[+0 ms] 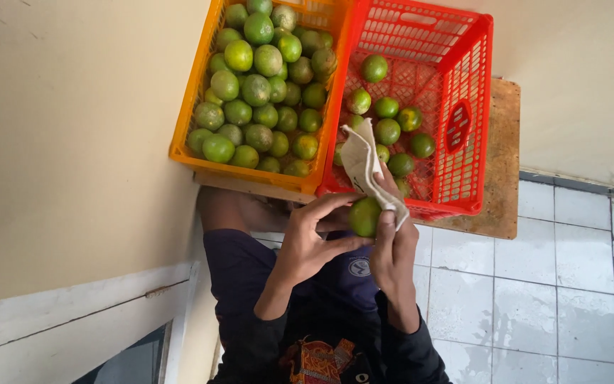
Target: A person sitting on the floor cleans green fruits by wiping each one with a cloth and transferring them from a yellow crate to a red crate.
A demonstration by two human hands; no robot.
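Orange crate [192, 114] top cut off; held fruit [364, 216] part-hidden by cloth [361, 158].

Green citrus fruit [364, 216]: round, glossy, slight yellow tinge, held in the air just in front of the red crate's [467, 153] near wall, gripped between left hand [307, 245] and right hand [394, 249]. Cloth [364, 162]: beige, crumpled, stands up from the right-hand fingers [386, 217], draped over the fruit's right side and touching it, top end reaching over the crate rim. Fruit skin looks whole; the far side is hidden by cloth.
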